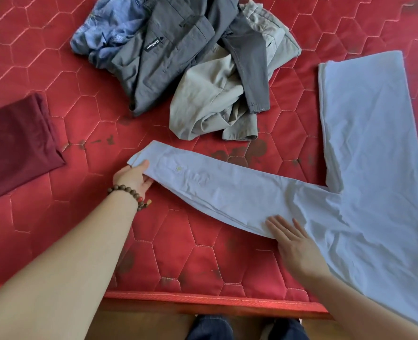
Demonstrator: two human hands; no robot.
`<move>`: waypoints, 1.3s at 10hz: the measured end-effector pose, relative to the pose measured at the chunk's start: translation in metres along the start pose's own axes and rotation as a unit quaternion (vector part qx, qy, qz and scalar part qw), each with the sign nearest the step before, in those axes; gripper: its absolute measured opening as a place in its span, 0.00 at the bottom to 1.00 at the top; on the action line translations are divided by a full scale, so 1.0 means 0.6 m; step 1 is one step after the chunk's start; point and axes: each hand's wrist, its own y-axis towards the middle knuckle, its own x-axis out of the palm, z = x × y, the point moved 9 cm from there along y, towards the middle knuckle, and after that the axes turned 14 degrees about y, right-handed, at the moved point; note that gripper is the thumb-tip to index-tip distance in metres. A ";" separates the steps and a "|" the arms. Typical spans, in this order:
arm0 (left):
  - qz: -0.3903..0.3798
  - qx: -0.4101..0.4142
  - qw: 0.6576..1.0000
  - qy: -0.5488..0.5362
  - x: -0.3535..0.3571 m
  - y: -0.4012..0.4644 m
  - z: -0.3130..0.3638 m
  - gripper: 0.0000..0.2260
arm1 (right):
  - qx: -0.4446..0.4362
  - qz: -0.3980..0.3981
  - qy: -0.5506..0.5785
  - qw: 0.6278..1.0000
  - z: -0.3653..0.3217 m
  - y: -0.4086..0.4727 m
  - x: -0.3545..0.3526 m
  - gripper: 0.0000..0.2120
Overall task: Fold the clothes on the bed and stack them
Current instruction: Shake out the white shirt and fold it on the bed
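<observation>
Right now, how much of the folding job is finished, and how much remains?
Done: one maroon garment lies folded on the red mattress. In hand: a light blue shirt is spread flat; the left hand grips its sleeve cuff, the right hand lies flat on the sleeve. Left: a heap with a blue patterned garment, grey trousers and beige trousers, still unfolded.

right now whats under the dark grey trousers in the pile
Under the dark grey trousers lie a blue patterned garment on the left and a beige garment on the right. How far either reaches underneath is covered.
</observation>
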 end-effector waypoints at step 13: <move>-0.069 -0.136 0.980 0.126 0.126 -0.136 -0.223 0.13 | 0.186 0.022 -0.056 0.981 0.084 -0.154 0.015 0.41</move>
